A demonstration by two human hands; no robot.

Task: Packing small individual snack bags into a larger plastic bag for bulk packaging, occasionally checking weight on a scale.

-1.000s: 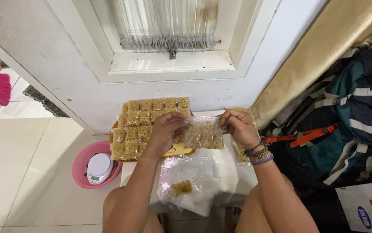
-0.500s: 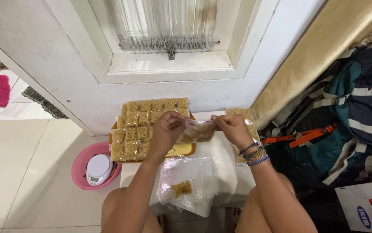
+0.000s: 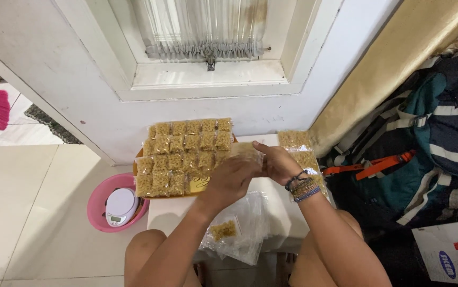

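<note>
Both hands are meeting over the white tabletop [image 3: 282, 212], just in front of a white door [image 3: 69, 69]. The left hand [image 3: 233, 178] is lying with its back to the camera, its fingers [image 3: 250, 162] curled closed around a small clear packet [image 3: 246, 150] of yellow-brown dry snack pieces, of which only the upper edge is showing above the knuckles. The right hand [image 3: 276, 163], with a stack of beaded bracelets [image 3: 303, 187] sitting on its wrist, is pressing against the same packet from the other side, its fingers closed on it too, though the grip itself is mostly hidden behind the left hand. The packet is being held just above the tabletop, beside the near right corner of an orange tray [image 3: 139, 159] that is carrying neat rows of filled packets [image 3: 186, 151] of the same kind. A second, smaller group of filled packets [image 3: 295, 139] is lying on the tabletop to the right of the hands. Nearer the person, a loose heap of empty clear bags [image 3: 247, 226] is spreading across the tabletop, with a small clump of snack pieces [image 3: 223, 230] resting on it. On the floor to the left, a pink basin [image 3: 98, 204] is holding a white kitchen scale [image 3: 120, 204].
</note>
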